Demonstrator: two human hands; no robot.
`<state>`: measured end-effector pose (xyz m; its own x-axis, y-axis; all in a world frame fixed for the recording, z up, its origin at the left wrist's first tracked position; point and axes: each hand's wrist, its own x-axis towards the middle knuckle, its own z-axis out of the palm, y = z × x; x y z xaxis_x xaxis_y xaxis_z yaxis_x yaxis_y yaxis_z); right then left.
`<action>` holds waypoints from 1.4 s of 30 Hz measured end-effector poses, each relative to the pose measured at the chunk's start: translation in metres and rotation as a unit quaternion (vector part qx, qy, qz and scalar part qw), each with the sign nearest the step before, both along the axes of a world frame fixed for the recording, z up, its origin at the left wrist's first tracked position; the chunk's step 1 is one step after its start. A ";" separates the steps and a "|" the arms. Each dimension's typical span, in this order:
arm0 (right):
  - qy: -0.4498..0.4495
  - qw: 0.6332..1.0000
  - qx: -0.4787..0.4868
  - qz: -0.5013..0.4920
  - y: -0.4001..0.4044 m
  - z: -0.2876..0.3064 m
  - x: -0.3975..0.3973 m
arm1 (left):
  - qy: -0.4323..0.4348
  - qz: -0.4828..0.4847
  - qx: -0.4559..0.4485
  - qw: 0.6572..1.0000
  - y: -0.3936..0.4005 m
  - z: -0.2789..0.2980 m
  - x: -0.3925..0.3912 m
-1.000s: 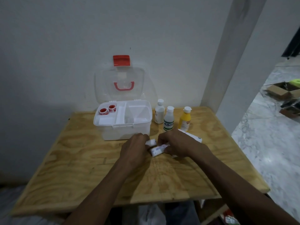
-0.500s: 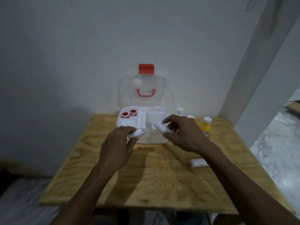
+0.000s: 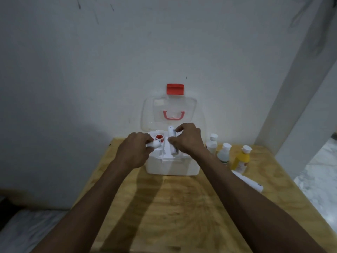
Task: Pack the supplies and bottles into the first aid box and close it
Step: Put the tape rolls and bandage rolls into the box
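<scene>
Lowering 2 white rolls into the open first aid box (image 3: 172,167), sitting at 12 o'clock on the plywood table (image 3: 182,207); left hand (image 3: 134,151) curling round a short roll (image 3: 155,144) over the tray's left pocket, at 10 o'clock from the box front; right hand (image 3: 187,141) pinching a longer roll (image 3: 172,141) between thumb and fingers, holding it lengthwise over the tray's centre channel; probably best easing each roll down flat along its pocket, letting go only once seated, keeping wrists low and away from the raised clear lid (image 3: 173,114) leaning back at 12 o'clock; taking care not to knock the red tape ring (image 3: 159,137) already lying in the back-left pocket.

Looking smooth and glossy: box body in white plastic, rounded corners, lid transparent with a pink handle and red latch (image 3: 175,89) on top; rolls looking wrapped, cylindrical, soft enough to squash slightly.

Waiting at 2 o'clock: 3 squat plastic bottles with white flip caps, 1 white bottle (image 3: 211,144), 1 clear bottle (image 3: 224,152), 1 yellow bottle (image 3: 241,159); lying at 3 o'clock just beside the right forearm, 1 more white tube (image 3: 249,182); packing judged barely begun, lid not yet closed.
</scene>
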<state>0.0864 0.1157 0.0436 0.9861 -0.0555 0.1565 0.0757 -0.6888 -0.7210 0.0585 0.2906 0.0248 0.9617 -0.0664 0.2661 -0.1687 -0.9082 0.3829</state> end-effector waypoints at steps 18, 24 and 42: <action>0.000 0.997 -0.062 0.038 0.017 -0.022 0.021 | 0.034 -0.034 0.044 0.998 -0.004 -0.013 0.023; -0.023 0.997 -0.059 0.045 0.017 -0.028 0.021 | 0.022 -0.027 0.046 0.998 -0.003 -0.016 0.020; -0.069 0.991 -0.094 -0.059 -0.172 -0.045 -0.080 | -0.052 -0.169 -0.100 0.979 -0.118 -0.040 -0.076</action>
<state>0.0069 -0.0560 -0.0014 0.9430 -0.1271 0.3076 0.0748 -0.8197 -0.5680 -0.0175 0.1724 -0.0150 0.8608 -0.3135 0.4009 -0.4944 -0.7020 0.5126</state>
